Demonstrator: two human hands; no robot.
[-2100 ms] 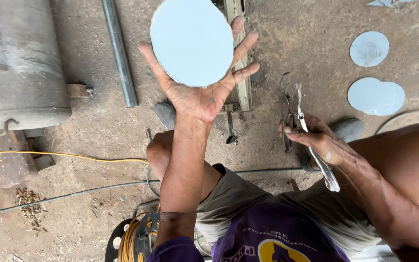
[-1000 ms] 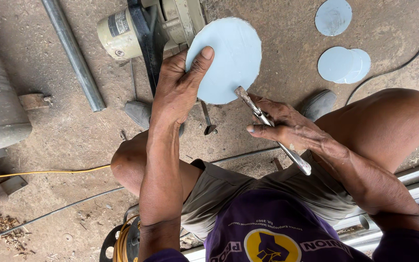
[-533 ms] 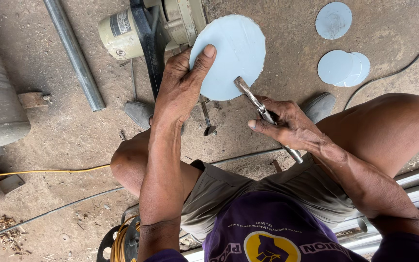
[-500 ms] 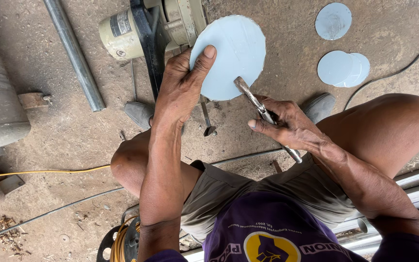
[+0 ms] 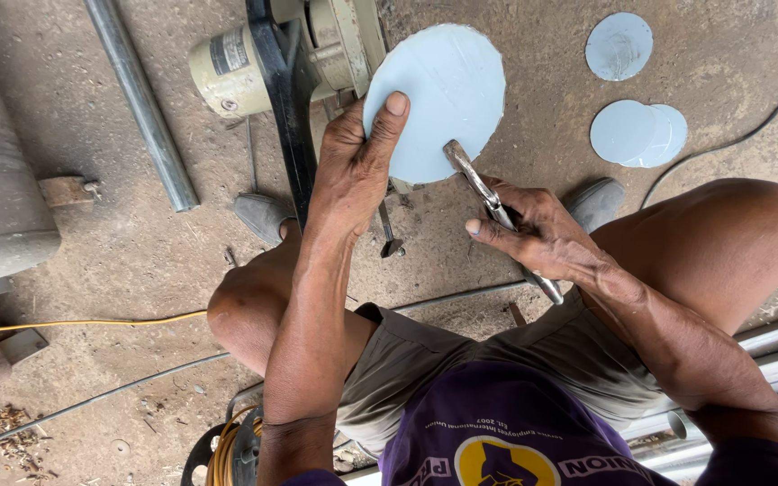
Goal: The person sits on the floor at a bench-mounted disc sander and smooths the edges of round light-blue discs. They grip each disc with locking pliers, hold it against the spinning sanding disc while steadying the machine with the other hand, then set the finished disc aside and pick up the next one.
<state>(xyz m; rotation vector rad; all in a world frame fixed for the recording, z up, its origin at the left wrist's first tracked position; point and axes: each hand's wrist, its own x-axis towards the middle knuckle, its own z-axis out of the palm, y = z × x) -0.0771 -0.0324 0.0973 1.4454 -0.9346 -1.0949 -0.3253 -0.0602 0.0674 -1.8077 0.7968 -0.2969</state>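
While the left hand (image 5: 353,171) pinches the pale blue disc (image 5: 438,99) at its lower edge, the right hand (image 5: 538,238) clamps snips (image 5: 483,193) just beside that grip — trimming seems underway; three finished-looking discs (image 5: 637,132) lie well apart.

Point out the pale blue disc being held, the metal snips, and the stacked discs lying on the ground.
pale blue disc (image 5: 447,85), head view, middle of its face.
metal snips (image 5: 472,175), head view, blade near disc.
stacked discs (image 5: 637,133), head view, top face.

Dirt floor (image 5: 119,270) carries a steel pipe (image 5: 141,103), motor machine (image 5: 272,54), three pale discs (image 5: 619,45), yellow cable (image 5: 83,322), black cable (image 5: 92,405).
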